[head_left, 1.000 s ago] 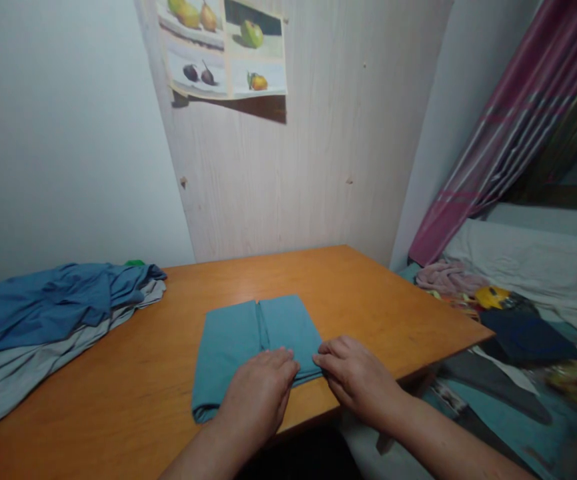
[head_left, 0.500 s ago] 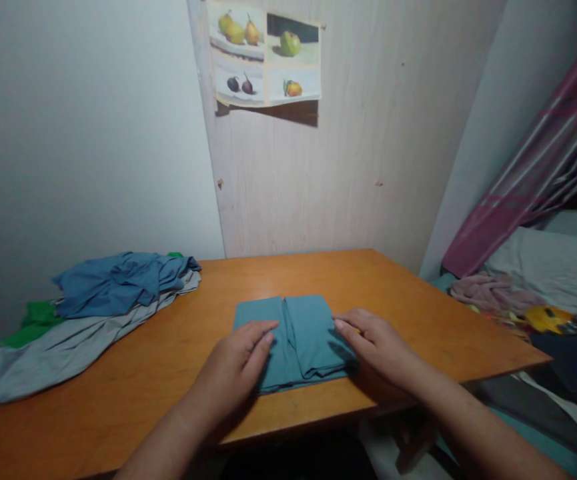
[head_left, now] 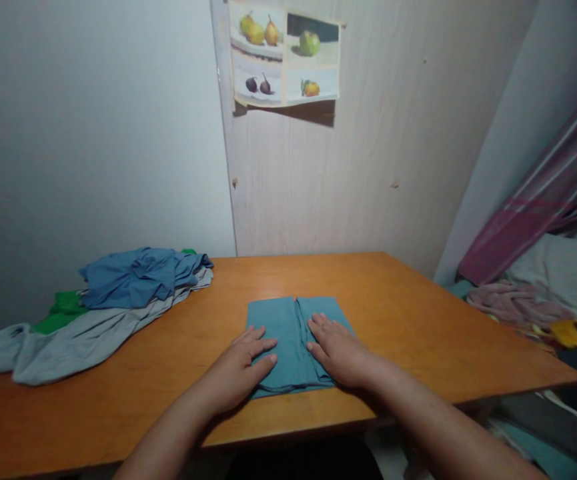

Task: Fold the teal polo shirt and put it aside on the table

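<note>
In front of you stretches an orange-brown wooden table, its top faintly glossy and its near edge running across just before you. Close to that edge, around the middle, you have a folded teal cloth lying flat, with a seam between its two halves running from the far side toward you. Over to your left sits a loose heap: a grey garment trailing along the tabletop, a crumpled blue garment over it, and some green cloth peeking out beside the blue.
</note>
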Available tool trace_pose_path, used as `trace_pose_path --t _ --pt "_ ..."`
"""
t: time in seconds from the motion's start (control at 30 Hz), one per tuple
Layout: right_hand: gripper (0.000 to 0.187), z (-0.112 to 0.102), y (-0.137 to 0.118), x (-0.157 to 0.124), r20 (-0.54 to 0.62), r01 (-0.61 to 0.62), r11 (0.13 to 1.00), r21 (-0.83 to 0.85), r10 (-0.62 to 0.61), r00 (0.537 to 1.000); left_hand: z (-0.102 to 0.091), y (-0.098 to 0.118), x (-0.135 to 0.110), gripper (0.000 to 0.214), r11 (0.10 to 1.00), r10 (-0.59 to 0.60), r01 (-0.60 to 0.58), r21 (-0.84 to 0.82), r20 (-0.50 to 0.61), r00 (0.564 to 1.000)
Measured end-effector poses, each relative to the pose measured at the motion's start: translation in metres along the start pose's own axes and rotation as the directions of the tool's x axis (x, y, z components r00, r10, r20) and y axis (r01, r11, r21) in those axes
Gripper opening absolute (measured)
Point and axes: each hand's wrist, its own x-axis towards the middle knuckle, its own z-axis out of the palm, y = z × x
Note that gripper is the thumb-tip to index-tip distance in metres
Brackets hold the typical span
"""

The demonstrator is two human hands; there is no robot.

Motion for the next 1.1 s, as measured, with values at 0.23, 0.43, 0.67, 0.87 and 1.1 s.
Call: trace_pose_path --t 0.23,0.43,0.67,0.87,1.1 --pt "0.069 -0.02 -0.021 0.01 -0.058 0.079 0.993 0.082 -0.074 0.996 -0.009 0.0 0.0 0.058 0.951 -0.088 0.077 -0.3 -0.024 0.996" --pt "0.065 -0.008 -0.033 0.01 0.075 0.146 0.988 0.043 -0.149 0.986 -0.016 0.0 -0.018 0.049 0.908 -0.105 0.083 -0.41 -0.031 0.994" --pt "0.063 0.001 -0.03 0.009 0.065 0.143 0.99 -0.006 -0.142 0.988 -0.006 0.002 -0.052 0.054 0.973 -0.046 0.018 -0.23 -0.117 0.992" --pt "0.057 0.003 -0.027 0.008 -0.022 0.174 0.983 0.051 -0.174 0.985 0.021 0.009 -0.053 0.047 0.996 0.021 0.006 0.094 -0.282 0.959" --pt "0.049 -0.012 -0.056 -0.012 -0.117 0.417 0.901 0.121 -0.404 0.907 0.021 0.022 -0.049 0.043 0.959 -0.008 0.087 0.271 -0.281 0.96"
